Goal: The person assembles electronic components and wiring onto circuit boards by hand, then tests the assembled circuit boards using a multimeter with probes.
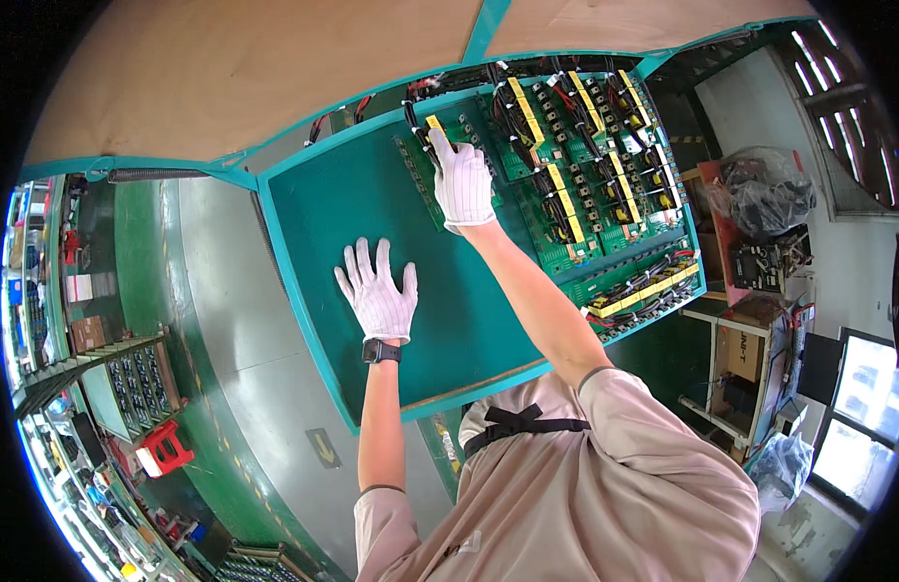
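Note:
My left hand (pixel 377 296), in a white striped glove, lies on the green work surface (pixel 319 218) with its fingers spread and nothing in them. Farther off, my gloved right hand (pixel 463 184) is over a green circuit board (pixel 425 199) with black wires. Its index finger reaches along the board's yellow-topped part (pixel 434 123), while the other fingers curl down around the middle of the board. The thumb and the exact contact are hidden under the hand. Several similar circuit boards (pixel 563 218) with yellow strips and bundled wires stand in rows to the right.
A raised teal rim (pixel 304 301) borders the work surface. Wooden panels (pixel 275 68) in a teal frame stand beyond it. To the left are loaded shelves (pixel 42 281), a rack (pixel 129 388) and a red stool (pixel 164 449). A cart (pixel 736 373) stands at right.

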`<state>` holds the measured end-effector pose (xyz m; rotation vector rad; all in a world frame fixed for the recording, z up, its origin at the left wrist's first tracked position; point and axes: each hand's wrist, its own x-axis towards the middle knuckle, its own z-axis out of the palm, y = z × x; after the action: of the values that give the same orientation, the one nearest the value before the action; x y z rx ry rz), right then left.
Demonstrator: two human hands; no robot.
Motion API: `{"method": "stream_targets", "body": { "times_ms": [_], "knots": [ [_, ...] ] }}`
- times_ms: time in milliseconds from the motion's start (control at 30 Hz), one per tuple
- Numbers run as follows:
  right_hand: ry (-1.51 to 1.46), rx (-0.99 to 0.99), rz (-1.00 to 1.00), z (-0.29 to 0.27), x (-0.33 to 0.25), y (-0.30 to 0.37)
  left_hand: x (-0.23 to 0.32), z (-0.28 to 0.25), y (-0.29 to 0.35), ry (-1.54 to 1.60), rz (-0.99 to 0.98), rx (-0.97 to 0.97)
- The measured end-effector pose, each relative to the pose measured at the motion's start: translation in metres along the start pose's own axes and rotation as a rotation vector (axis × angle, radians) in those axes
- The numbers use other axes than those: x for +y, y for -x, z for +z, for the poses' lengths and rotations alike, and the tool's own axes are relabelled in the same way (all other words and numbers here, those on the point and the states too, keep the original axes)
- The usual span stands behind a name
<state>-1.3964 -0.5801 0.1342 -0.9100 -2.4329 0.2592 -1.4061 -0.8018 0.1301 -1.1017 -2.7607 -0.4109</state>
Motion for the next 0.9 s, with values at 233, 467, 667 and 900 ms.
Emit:
{"method": "stream_targets", "body": {
  "times_ms": [233, 467, 667, 900],
  "knots": [
    [0.158, 0.085, 0.003, 0.015, 0.005, -0.02, -0.002, 0.001, 0.001, -0.014, 0.0, -0.017],
    [0.156, 0.123, -0.006, 0.02, 0.015, -0.037, 0.0, -0.001, 0.001, -0.03, -0.002, -0.044],
    [0.189, 0.097, 0.006, 0.008, 0.016, -0.043, 0.003, 0.001, -0.001, -0.041, -0.001, -0.057],
    [-0.355, 0.132, -0.13, -0.063, -0.028, 0.017, -0.008, 0.005, 0.005, -0.03, 0.002, -0.002]
  ]
}}
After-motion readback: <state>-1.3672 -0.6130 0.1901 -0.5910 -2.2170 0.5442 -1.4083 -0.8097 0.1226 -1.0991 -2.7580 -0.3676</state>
